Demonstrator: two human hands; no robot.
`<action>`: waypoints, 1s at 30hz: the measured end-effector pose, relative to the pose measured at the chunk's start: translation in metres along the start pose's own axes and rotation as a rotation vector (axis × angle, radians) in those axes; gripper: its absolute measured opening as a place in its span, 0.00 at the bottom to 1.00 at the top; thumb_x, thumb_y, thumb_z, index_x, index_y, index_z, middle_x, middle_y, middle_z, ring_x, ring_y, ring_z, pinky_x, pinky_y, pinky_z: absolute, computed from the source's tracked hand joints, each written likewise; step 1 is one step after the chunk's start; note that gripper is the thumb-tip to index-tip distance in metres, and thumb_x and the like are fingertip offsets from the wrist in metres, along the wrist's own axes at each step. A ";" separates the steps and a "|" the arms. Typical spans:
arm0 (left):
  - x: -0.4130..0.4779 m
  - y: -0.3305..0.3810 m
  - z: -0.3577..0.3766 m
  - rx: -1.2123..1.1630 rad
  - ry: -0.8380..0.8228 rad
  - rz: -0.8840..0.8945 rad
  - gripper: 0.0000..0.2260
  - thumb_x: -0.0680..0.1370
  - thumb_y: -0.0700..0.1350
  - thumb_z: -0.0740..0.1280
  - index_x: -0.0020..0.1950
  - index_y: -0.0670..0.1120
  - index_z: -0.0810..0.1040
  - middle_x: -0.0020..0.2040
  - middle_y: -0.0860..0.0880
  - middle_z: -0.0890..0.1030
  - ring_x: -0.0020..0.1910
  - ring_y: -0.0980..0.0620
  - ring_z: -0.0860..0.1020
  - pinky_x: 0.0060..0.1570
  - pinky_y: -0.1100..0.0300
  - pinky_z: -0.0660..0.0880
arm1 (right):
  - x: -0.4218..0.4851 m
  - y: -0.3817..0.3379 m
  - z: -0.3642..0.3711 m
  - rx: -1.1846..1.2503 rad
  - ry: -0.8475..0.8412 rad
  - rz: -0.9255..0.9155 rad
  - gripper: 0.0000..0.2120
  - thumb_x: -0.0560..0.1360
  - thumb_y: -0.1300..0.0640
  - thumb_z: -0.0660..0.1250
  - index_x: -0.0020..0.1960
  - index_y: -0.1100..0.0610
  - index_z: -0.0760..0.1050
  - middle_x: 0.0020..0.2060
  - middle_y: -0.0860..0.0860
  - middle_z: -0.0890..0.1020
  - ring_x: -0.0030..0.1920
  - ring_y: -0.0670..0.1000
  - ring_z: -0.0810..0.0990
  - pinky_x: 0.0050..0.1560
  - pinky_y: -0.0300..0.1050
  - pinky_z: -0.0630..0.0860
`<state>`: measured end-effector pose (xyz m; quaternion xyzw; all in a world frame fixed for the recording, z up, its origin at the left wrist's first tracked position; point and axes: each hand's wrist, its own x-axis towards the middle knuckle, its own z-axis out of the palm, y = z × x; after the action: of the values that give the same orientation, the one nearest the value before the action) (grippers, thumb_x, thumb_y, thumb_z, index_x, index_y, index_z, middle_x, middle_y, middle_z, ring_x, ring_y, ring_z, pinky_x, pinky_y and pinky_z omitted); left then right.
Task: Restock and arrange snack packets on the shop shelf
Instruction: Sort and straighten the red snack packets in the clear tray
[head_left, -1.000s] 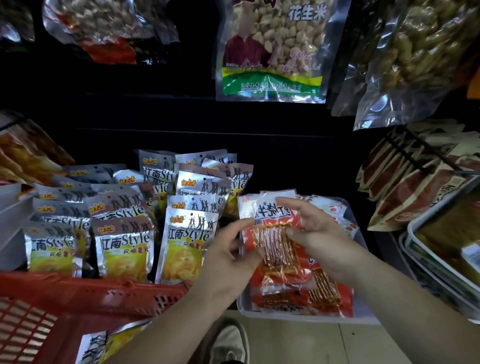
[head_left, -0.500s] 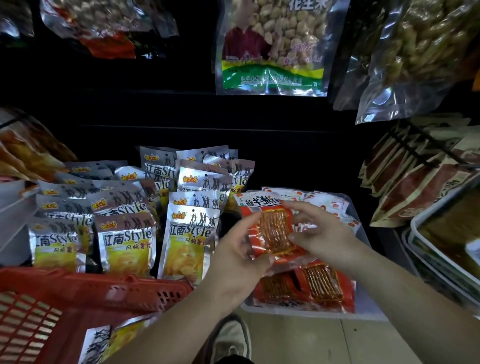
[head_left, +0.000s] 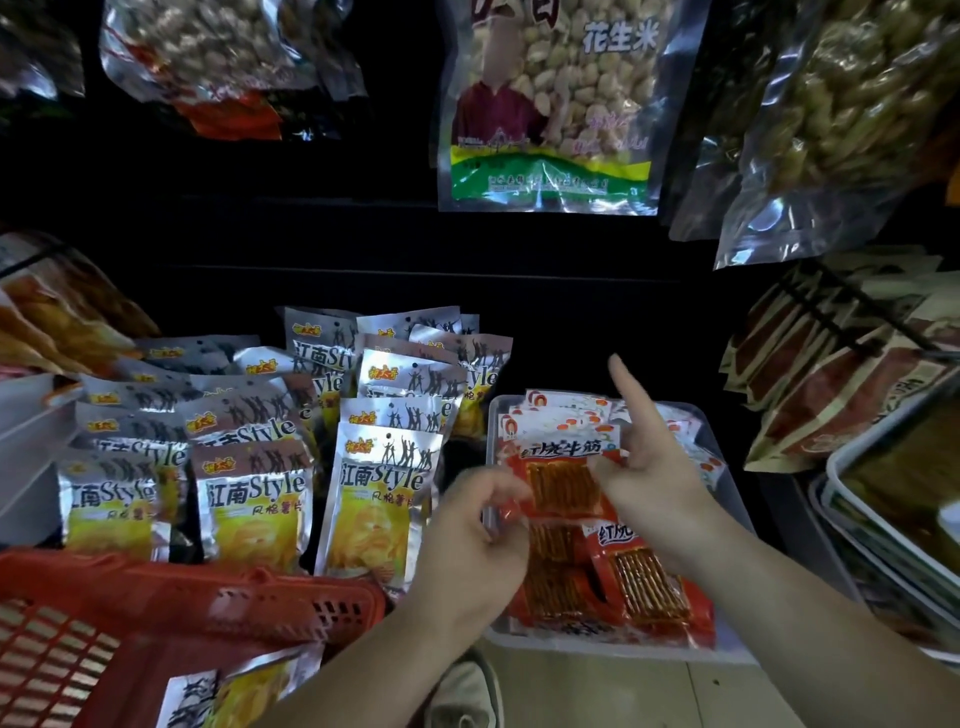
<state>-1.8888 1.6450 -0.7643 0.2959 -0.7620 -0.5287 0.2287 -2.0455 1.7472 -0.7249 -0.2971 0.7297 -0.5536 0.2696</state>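
Head view: left hand (head_left: 467, 525) and right hand (head_left: 657, 483), each grip clamped on one side edge of the red packet (head_left: 563, 480) above the tray (head_left: 597, 649).

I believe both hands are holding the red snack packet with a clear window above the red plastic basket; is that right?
Not quite. The head view shows the left hand and right hand holding the red snack packet with a clear window above the pale plastic tray; the red plastic basket sits at lower left.

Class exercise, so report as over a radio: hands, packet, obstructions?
Left hand pinches red packet left edge. Right hand holds right edge, index finger raised. Packet over tray, other packets beneath.
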 end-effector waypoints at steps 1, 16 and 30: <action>0.004 -0.002 -0.001 -0.011 0.034 -0.011 0.19 0.80 0.37 0.70 0.58 0.63 0.77 0.54 0.66 0.81 0.50 0.57 0.82 0.43 0.64 0.80 | 0.002 0.004 0.001 0.050 -0.003 0.029 0.40 0.82 0.70 0.64 0.78 0.31 0.59 0.77 0.44 0.65 0.71 0.50 0.75 0.45 0.39 0.82; 0.014 -0.051 0.000 0.200 -0.104 -0.185 0.16 0.74 0.37 0.66 0.52 0.55 0.87 0.49 0.59 0.86 0.51 0.61 0.83 0.53 0.62 0.80 | 0.019 0.053 -0.008 -0.675 -0.791 0.433 0.23 0.68 0.44 0.77 0.63 0.40 0.82 0.61 0.42 0.82 0.64 0.47 0.78 0.71 0.53 0.70; 0.011 -0.071 -0.005 0.192 -0.021 -0.034 0.16 0.77 0.33 0.67 0.52 0.53 0.86 0.48 0.59 0.85 0.46 0.60 0.83 0.46 0.62 0.80 | 0.047 0.076 0.029 -0.713 -0.366 0.230 0.10 0.82 0.56 0.65 0.59 0.44 0.80 0.59 0.48 0.82 0.44 0.48 0.84 0.46 0.46 0.82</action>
<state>-1.8784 1.6152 -0.8291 0.3238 -0.8063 -0.4601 0.1826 -2.0662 1.7099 -0.8084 -0.3820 0.8442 -0.1707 0.3352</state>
